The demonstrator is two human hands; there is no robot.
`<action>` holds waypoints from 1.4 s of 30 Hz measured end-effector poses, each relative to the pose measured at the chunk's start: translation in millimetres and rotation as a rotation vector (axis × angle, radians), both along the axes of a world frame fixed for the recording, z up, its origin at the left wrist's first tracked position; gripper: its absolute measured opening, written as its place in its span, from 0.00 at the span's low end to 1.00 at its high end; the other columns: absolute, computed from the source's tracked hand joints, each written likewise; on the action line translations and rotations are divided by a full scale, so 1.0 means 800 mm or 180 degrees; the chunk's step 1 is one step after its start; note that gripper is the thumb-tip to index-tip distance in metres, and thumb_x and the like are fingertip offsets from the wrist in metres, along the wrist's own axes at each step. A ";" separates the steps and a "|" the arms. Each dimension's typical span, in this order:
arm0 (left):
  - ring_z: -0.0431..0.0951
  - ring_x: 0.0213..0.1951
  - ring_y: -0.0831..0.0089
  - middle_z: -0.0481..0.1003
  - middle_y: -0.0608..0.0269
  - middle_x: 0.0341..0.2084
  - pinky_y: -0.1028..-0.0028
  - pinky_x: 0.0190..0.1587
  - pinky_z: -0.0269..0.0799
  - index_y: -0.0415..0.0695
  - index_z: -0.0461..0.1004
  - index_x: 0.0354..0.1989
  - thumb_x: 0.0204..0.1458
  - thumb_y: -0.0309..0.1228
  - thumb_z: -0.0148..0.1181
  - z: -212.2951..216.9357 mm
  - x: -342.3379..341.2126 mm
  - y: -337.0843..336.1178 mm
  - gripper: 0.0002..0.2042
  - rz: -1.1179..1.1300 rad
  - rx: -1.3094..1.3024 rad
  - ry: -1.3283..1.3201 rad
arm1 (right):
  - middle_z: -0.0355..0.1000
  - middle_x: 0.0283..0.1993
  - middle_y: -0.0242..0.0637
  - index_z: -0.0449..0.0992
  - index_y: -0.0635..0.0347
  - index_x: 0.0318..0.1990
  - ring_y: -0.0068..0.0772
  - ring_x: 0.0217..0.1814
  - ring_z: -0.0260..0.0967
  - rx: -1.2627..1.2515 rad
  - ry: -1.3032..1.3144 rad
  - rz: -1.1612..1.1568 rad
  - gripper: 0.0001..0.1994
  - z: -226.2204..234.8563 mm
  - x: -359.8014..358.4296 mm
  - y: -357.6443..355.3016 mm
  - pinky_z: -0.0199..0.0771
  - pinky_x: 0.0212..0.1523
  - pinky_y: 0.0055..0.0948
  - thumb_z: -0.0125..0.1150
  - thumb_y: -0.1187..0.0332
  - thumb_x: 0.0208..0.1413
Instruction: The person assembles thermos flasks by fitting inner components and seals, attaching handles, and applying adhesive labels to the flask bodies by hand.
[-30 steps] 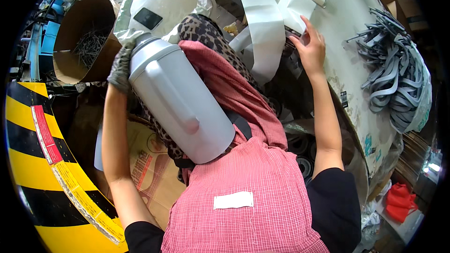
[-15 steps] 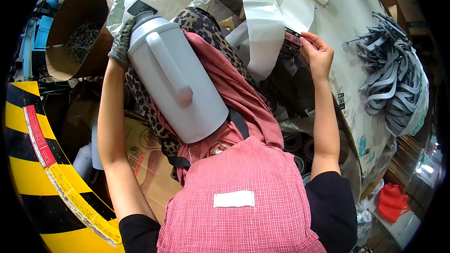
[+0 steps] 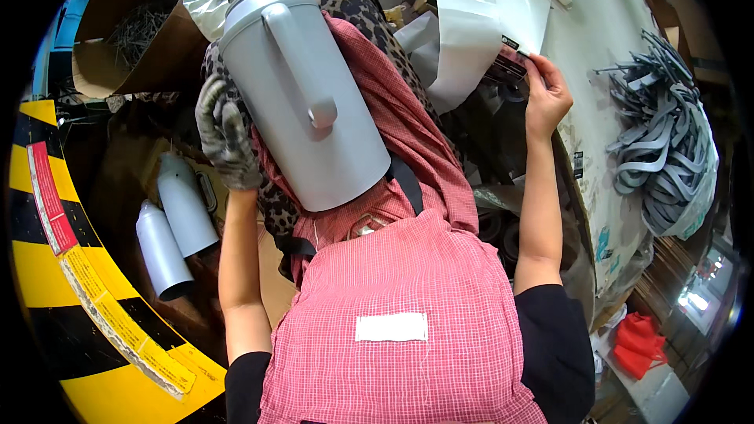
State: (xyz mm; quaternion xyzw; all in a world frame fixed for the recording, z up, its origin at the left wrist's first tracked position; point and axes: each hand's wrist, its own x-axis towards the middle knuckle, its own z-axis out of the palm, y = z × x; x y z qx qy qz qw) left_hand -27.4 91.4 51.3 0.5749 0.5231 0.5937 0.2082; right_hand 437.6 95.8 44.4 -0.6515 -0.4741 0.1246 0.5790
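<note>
A grey vacuum jug [image 3: 310, 102] with a side handle and a black piece at its spout lies across my lap, its base toward me. My left hand [image 3: 226, 132], in a grey patterned glove, is beside the jug's left side, fingers loosely extended with nothing in them. Out to the right, my bare right hand [image 3: 547, 96] pinches the edge of a dark printed label [image 3: 506, 61] between thumb and fingers. That label is at the lower corner of a white backing strip [image 3: 465, 23] that hangs over the table edge.
A bundle of grey plastic straps [image 3: 666, 137] lies on the white table [image 3: 593, 102] at right. Far left stands a cardboard drum [image 3: 94, 63] with thin metal pieces. Two grey jug bodies [image 3: 182, 204] stand low at left, near a yellow-black striped guard [image 3: 35, 271]. A red cloth [image 3: 638, 344] is at lower right.
My left hand has let go of the jug's top and come down along its left side. The jug sits slightly higher in view. My right hand still pinches the label.
</note>
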 end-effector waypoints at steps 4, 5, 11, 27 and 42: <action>0.70 0.61 0.62 0.71 0.53 0.59 0.64 0.65 0.62 0.39 0.73 0.55 0.65 0.34 0.54 -0.010 0.007 -0.048 0.15 0.0064 0.0019 0.0111 | 0.80 0.40 0.33 0.82 0.70 0.45 0.18 0.42 0.75 -0.0217 0.0475 0.0035 0.09 0.009 0.001 0.005 0.75 0.42 0.17 0.67 0.79 0.56; 0.70 0.61 0.62 0.71 0.53 0.59 0.64 0.65 0.62 0.38 0.73 0.55 0.65 0.34 0.55 -0.011 0.009 -0.058 0.15 -0.0010 0.0006 0.0031 | 0.80 0.40 0.33 0.82 0.70 0.45 0.18 0.42 0.75 -0.0263 0.0500 0.0001 0.09 0.013 -0.003 0.001 0.75 0.42 0.17 0.67 0.79 0.56; 0.65 0.64 0.54 0.66 0.50 0.62 0.59 0.66 0.60 0.41 0.72 0.57 0.61 0.51 0.58 -0.001 0.018 -0.113 0.26 -0.0409 0.0030 0.0687 | 0.73 0.56 0.39 0.85 0.62 0.33 0.29 0.47 0.75 0.0023 -0.1494 0.0820 0.07 0.071 -0.069 -0.078 0.74 0.45 0.27 0.72 0.82 0.47; 0.53 0.72 0.39 0.56 0.41 0.70 0.42 0.72 0.43 0.41 0.53 0.71 0.51 0.42 0.69 -0.014 0.059 -0.129 0.43 -0.0541 0.0441 0.2242 | 0.81 0.35 0.33 0.77 0.63 0.41 0.18 0.36 0.77 -0.2427 0.2176 0.2918 0.10 0.079 -0.237 -0.040 0.75 0.37 0.18 0.72 0.75 0.53; 0.49 0.73 0.41 0.58 0.54 0.71 0.38 0.72 0.40 0.71 0.75 0.61 0.53 0.38 0.62 -0.007 0.058 -0.135 0.24 -0.0668 -0.0188 0.2764 | 0.76 0.34 0.38 0.76 0.63 0.35 0.24 0.34 0.76 -0.1985 -0.0242 0.2525 0.17 0.065 -0.235 -0.033 0.76 0.37 0.27 0.79 0.65 0.44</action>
